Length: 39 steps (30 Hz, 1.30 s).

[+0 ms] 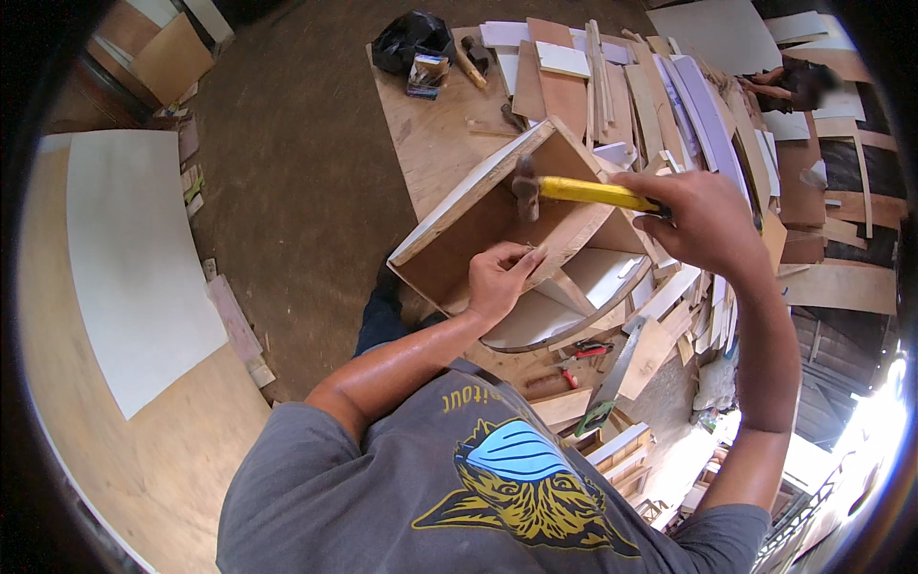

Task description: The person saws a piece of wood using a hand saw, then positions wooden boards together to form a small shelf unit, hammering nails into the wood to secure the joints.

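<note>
In my right hand is a hammer with a yellow handle and a worn metal head. Its head is above the open wooden cabinet frame, which has a white outer face and a curved lower part with a white panel. My left hand rests against the edge of a middle board of that frame. Thumb and fingertips are pinched together there; whatever is between them is too small to make out.
Beside the frame lie a handsaw and red-handled pliers. A black plastic bag and a wooden-handled tool lie on the plywood beyond. Stacked boards fill the right; a person is far right. A white panel lies left.
</note>
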### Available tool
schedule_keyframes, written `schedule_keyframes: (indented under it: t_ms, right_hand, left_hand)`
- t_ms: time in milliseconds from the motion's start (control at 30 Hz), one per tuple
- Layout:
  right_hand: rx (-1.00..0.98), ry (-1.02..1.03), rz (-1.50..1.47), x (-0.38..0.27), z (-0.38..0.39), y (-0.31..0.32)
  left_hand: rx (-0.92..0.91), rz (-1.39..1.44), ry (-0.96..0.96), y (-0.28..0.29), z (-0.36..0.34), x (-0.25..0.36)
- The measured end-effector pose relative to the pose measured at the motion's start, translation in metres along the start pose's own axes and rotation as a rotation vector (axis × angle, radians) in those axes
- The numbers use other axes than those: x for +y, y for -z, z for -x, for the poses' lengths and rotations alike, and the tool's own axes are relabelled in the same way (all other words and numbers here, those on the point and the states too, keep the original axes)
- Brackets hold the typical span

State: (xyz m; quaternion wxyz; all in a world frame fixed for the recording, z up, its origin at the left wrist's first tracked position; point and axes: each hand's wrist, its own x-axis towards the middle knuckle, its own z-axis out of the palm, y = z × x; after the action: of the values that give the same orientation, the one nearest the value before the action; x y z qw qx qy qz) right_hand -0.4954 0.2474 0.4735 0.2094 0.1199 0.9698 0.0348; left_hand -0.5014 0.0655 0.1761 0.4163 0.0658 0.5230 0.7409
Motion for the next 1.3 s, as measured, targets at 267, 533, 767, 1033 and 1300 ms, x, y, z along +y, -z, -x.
schedule_keyframes:
  t_ms: [267,533,767,1033,1300]
  right_hand:
    - [0.507,-0.521,-0.478,0.029,0.055,-0.093]
    - [0.396,-0.568,-0.783,0.034,0.029,-0.157]
    - [0.394,-0.622,-0.814,0.036,0.022,-0.191]
    - [0.425,-0.788,-0.747,0.028,0.037,-0.200]
    - [0.768,-0.947,-1.073,-0.005,0.080,-0.255]
  left_hand:
    - [0.093,-0.336,-0.394,0.042,0.019,0.033]
    - [0.541,0.040,0.298,0.237,0.001,-0.058]
    - [0.210,0.349,0.671,0.225,-0.036,-0.076]
    - [0.207,0.471,0.736,0.211,-0.047,-0.019]
    - [0.231,0.008,0.697,0.193,-0.094,0.100]
